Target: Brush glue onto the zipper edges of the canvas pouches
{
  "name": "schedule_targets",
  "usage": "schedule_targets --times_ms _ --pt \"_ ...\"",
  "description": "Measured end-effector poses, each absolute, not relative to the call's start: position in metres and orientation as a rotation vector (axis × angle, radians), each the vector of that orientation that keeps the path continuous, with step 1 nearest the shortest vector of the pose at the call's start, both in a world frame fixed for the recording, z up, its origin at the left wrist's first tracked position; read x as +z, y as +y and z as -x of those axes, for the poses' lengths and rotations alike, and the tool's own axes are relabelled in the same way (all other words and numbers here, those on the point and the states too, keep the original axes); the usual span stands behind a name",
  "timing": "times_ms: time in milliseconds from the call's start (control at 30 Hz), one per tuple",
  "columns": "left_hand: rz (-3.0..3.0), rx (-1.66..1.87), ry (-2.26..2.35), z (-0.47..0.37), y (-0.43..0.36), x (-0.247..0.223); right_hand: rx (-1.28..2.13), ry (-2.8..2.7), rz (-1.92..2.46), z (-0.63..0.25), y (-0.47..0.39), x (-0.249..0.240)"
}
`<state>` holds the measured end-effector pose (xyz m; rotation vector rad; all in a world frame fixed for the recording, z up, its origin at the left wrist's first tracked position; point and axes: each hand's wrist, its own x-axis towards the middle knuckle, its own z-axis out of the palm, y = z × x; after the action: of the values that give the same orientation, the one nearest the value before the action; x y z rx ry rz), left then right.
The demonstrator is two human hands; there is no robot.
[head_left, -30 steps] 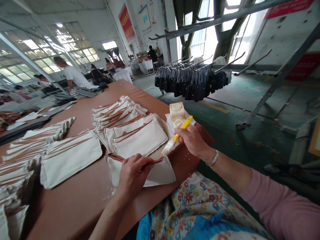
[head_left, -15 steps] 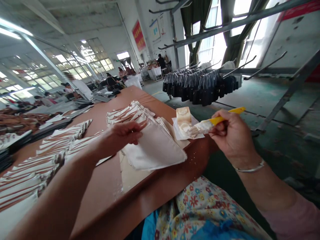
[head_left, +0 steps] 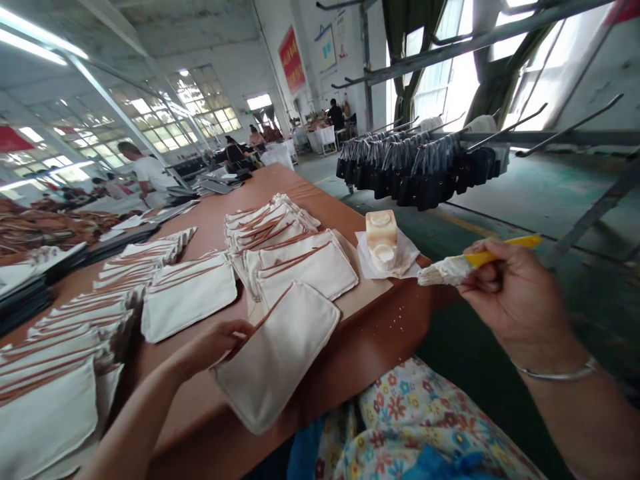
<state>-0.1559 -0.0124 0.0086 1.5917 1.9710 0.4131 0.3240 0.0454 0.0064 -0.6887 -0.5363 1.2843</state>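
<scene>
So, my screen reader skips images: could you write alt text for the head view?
A person's left hand holds a cream pouch at the near edge of a brown table, while the right hand holds a yellow-handled brush in the air. More pouches lie in rows beyond, beside a small glue pot on paper.

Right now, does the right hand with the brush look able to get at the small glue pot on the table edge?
Probably yes. The right hand holds the brush with its bristles pointing at the glue pot, and nothing lies in the gap between them.
</scene>
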Motion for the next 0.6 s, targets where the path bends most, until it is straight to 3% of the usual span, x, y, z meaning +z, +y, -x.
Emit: schedule_targets --times_ms 100,367,600 --pt "-1.619 0.276 2.066 0.145 0.011 -0.024 1.391 -0.511 0.709 -0.294 0.046 -0.009" --pt "-1.487 0.353 2.318 0.122 0.094 -0.081 1.521 -0.479 0.796 -0.237 0.043 -0.030" --pt "-1.536 0.589 1.953 0.100 0.068 -0.082 1.464 -0.610 0.777 -0.214 0.053 -0.035"
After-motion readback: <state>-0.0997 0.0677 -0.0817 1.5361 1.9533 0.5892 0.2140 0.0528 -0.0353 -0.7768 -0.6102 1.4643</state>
